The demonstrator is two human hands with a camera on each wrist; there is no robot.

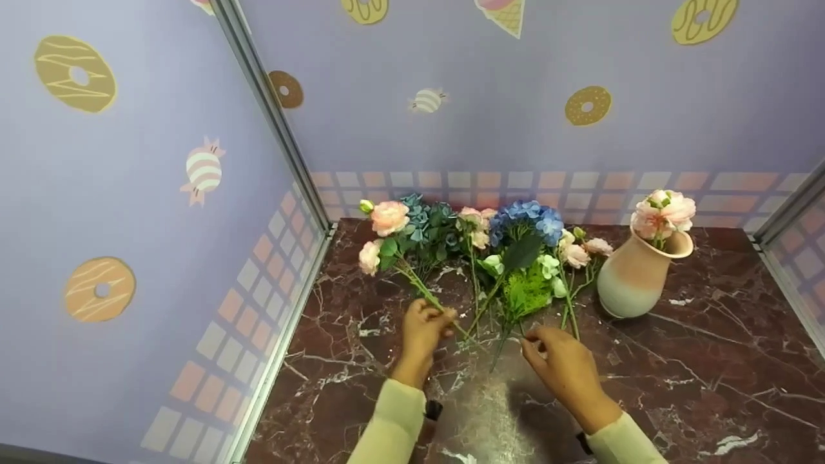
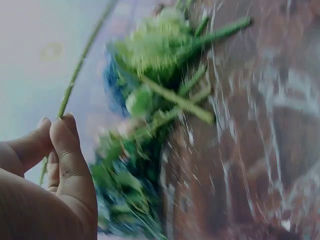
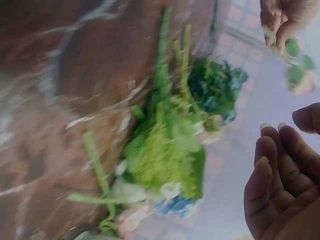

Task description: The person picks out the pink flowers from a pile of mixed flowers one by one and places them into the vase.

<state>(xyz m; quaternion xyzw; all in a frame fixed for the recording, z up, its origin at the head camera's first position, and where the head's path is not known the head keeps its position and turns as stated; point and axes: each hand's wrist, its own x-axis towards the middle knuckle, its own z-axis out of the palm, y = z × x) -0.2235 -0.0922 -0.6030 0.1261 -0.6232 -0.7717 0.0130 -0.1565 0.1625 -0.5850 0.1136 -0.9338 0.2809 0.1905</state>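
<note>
My left hand (image 1: 422,335) pinches the green stem of a peach artificial rose (image 1: 389,218) between thumb and fingers, raised above the table. That stem (image 2: 76,75) runs up past the fingertips in the left wrist view. The held spray also carries a paler bloom, a bud and green leaves. My right hand (image 1: 567,364) is held near the stems of the yellow-green foliage (image 1: 527,291). In the right wrist view its fingers are loosely bent, the thumb stands apart, and nothing lies between them.
A row of flowers lies on the dark red marbled table (image 1: 361,399): a blue hydrangea (image 1: 525,220), teal flowers (image 1: 425,219) and pale pink blooms (image 1: 575,256). At the right stands a peach-and-white vase (image 1: 635,277) with pink flowers (image 1: 664,214) in it. Patterned walls rise behind and left.
</note>
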